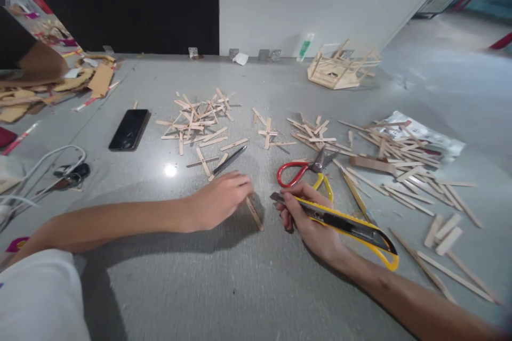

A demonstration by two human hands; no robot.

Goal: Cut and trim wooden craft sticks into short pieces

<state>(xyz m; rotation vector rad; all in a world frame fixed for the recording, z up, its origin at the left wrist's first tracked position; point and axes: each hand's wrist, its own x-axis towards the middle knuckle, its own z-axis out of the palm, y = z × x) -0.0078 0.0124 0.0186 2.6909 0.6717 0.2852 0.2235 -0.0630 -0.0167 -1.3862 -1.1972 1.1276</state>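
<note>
My left hand (221, 200) rests on the grey floor with its fingers closed on one wooden stick (254, 213), which lies flat at a slant. My right hand (310, 221) grips a yellow and black utility knife (344, 222); its blade end points left towards the stick, a short gap away. Red-handled scissors (306, 169) lie just beyond my right hand. A dark pen (229, 160) lies just beyond my left hand.
Piles of wooden sticks (198, 120) spread across the floor, with more sticks (400, 157) at right by a plastic bag (424, 136). A black phone (129, 129) lies left. A stick-built frame (340, 68) stands by the wall. Cardboard scraps (52, 85) and cables (44, 170) are at far left.
</note>
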